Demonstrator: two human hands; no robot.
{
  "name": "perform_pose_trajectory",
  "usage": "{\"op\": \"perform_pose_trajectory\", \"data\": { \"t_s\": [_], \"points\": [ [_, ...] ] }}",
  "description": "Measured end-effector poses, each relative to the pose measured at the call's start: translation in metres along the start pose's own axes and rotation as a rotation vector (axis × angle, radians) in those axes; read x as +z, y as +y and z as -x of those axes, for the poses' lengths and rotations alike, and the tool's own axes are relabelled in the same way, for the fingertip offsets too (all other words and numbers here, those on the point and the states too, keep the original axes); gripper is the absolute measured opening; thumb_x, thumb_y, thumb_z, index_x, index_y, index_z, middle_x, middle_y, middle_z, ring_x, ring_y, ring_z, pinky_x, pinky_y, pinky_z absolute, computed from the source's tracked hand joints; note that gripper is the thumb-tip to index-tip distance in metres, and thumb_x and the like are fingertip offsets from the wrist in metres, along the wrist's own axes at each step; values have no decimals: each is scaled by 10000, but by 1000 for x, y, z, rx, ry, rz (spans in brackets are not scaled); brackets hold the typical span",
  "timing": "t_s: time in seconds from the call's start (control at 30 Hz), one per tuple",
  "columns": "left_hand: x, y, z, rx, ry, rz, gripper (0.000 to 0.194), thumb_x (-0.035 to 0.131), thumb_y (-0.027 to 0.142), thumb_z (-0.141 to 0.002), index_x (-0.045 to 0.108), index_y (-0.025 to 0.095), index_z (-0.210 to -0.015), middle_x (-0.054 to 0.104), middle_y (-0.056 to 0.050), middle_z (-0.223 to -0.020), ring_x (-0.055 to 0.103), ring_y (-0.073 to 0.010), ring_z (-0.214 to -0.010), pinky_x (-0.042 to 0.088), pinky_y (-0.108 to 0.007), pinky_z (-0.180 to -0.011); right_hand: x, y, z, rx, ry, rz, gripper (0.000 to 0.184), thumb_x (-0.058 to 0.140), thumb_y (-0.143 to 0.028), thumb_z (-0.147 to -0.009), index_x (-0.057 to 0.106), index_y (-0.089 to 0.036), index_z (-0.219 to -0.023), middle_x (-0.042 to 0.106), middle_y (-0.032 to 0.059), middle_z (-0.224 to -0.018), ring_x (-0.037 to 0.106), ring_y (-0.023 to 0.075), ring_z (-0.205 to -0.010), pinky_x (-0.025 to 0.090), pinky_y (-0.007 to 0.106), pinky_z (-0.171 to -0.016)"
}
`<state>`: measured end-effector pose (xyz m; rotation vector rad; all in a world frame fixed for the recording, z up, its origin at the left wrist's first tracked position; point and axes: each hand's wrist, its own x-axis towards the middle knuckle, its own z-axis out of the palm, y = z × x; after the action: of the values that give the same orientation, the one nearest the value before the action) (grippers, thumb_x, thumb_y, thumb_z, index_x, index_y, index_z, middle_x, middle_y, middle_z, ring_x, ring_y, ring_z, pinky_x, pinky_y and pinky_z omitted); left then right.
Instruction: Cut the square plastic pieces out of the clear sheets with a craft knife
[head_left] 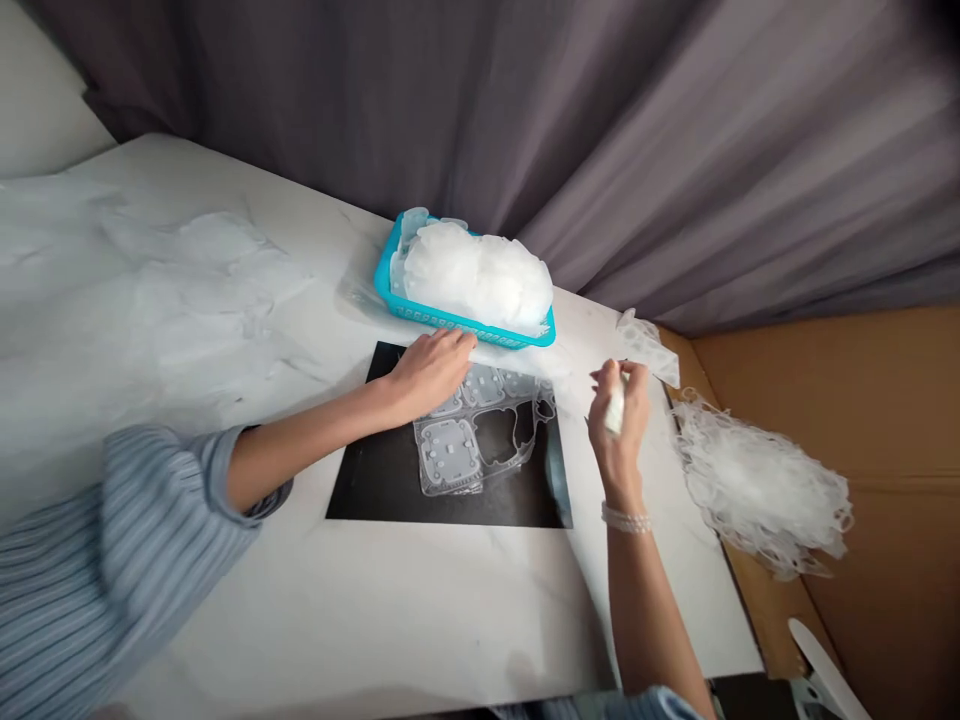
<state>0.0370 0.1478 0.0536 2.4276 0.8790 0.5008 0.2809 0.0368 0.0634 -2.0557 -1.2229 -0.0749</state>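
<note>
My left hand (435, 373) is over the far left part of a clear molded plastic sheet (450, 452), close to the front of a turquoise basket (465, 325). Its fingers are bent together and their tips are hidden, so what they hold, if anything, cannot be made out. Square molded pieces show in the sheet, beside cut-out openings. The sheet lies on a black mat (375, 495). To the right of the mat, my right hand (621, 415) is closed around a small tool with a whitish handle (616, 408); its tip is not clear.
White, translucent pieces (480, 270) are heaped in the basket. A large pile of translucent plastic sheets (150, 310) covers the table's left. Tangled plastic scraps (765, 485) hang over the right edge by a cardboard box (840, 400). A grey curtain (337, 100) hangs behind.
</note>
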Motion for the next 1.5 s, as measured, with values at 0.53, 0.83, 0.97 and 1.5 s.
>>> {"op": "perform_pose_trajectory", "data": {
  "t_s": [0.53, 0.83, 0.97, 1.5],
  "points": [
    [24, -8, 161, 439, -43, -533, 434, 488, 268, -1008, 554, 41, -1372, 558, -170, -1441, 518, -307, -1340, 367, -442, -1132, 11, -99, 153, 84, -503, -387, 253, 543, -338, -980, 679, -206, -1148, 749, 44, -914, 697, 164, -784, 532, 280, -731],
    [26, -10, 164, 488, -28, -598, 476, 515, 263, -989, 523, 15, -1395, 534, -193, -1458, 486, -318, -1363, 375, -432, -1142, 21, -110, 160, -156, -472, -167, 178, 496, -195, -975, 671, -166, -953, 732, 46, -839, 672, 150, -703, 500, 251, -653],
    [24, -8, 163, 500, -31, -620, 465, 498, 263, -992, 538, 14, -1383, 555, -193, -1438, 507, -324, -1341, 401, -436, -1123, 28, -110, 160, -235, -423, -79, 164, 495, -160, -963, 659, -173, -965, 728, 43, -826, 657, 146, -666, 494, 252, -636],
    [25, -10, 165, 524, -37, -650, 482, 534, 223, -950, 521, 12, -1383, 536, -213, -1443, 485, -347, -1342, 366, -485, -1136, 21, -102, 180, -429, -380, -50, 221, 467, -67, -963, 602, -203, -1073, 705, 86, -993, 691, 212, -1002, 580, 349, -837]
  ]
}}
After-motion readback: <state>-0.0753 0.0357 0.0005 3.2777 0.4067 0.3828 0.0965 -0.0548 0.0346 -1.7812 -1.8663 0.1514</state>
